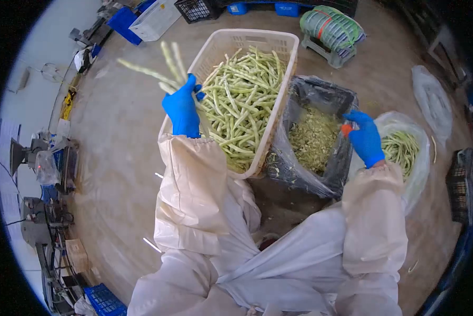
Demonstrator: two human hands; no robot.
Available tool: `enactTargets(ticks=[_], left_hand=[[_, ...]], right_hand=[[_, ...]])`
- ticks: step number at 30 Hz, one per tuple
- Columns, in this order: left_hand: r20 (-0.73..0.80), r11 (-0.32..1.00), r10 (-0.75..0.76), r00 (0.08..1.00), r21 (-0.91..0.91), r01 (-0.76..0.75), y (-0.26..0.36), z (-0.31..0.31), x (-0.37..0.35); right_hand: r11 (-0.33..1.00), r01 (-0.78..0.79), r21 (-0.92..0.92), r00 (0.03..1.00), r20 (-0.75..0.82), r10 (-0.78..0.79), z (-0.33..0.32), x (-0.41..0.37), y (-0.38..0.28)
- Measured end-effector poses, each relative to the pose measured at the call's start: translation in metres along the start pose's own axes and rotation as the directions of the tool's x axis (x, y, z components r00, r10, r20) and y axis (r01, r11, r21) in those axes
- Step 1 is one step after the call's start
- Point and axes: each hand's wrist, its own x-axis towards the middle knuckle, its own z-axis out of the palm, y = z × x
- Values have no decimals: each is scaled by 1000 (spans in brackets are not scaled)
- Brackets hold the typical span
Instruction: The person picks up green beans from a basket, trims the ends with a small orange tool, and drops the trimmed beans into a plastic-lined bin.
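My left hand [182,107], in a blue glove, is closed around several long green beans [168,68] that stick up past the fingers. It is at the left side of a white plastic crate [294,58] heaped with green beans [241,100]. My right hand [366,138], also gloved in blue, is closed on a small orange object [347,129], mostly hidden by the fingers. Below and left of it, a black crate lined with a dark plastic bag [289,152] holds chopped bean bits [314,139]. Right of that hand, a clear plastic bag [418,179] contains more green beans [400,150].
A low stool [328,52] with a bundle of green netting [334,31] stands at the back right. White [155,21] and blue crates [123,25] are at the back left. Machines [41,221] line the left wall. An empty plastic bag [431,102] lies on the floor.
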Motion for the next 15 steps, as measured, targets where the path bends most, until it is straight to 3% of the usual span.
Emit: enactTargets(ticks=[1,3,4,7,11,15], left_hand=[[81,996,-83,993,39,80,0,4,-5],[270,979,-201,942,79,187,-3,14,-17],[378,971,-238,895,73,227,-5,18,-23],[637,932,-346,689,146,333,-7,34,-51],[750,843,-513,419,347,411,-9,49,-91],[803,815,-545,241,440,376,-20,55,-112]], right_hand=[[999,5,-50,1000,7,-4,4,-4,-4],[998,56,21,998,-39,-55,4,2,-14],[995,83,52,995,-64,-80,1,7,-21],[945,-51,324,996,-55,72,-14,14,-49],[841,-17,541,986,-128,102,-18,17,-61],[833,39,552,987,-154,55,-26,19,-61]])
